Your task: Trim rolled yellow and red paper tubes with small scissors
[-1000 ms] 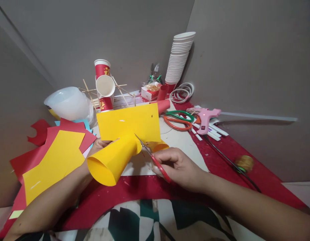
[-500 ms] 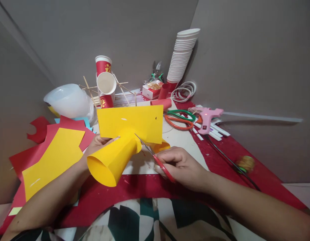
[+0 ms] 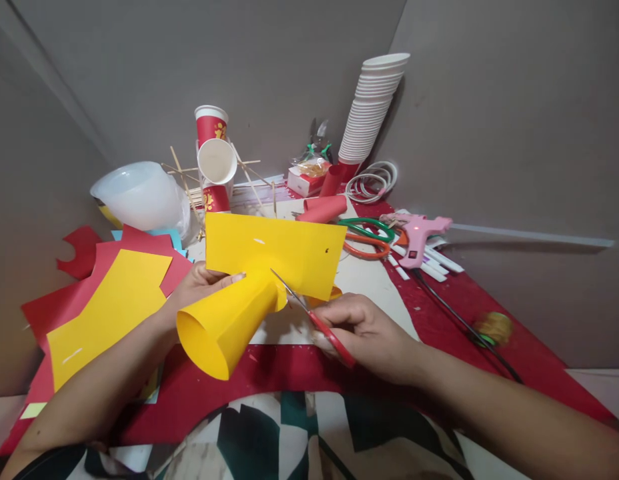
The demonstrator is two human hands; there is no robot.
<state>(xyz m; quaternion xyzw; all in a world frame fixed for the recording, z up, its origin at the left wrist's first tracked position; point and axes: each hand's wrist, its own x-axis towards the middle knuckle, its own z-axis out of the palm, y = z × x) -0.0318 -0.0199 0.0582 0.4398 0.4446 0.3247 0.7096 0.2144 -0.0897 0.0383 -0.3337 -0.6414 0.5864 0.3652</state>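
Yellow paper [image 3: 257, 283] sits between the left grip [image 3: 197, 285], pinching its side, and the right grip [image 3: 359, 327] (clasped round red-handled scissors [image 3: 333, 339]).

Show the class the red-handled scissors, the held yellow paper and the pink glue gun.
Red-handled scissors [image 3: 323, 327]: head view, on the red handle.
Held yellow paper [image 3: 272, 247]: head view, on its flat panel.
Pink glue gun [image 3: 420, 235]: head view, on its body.
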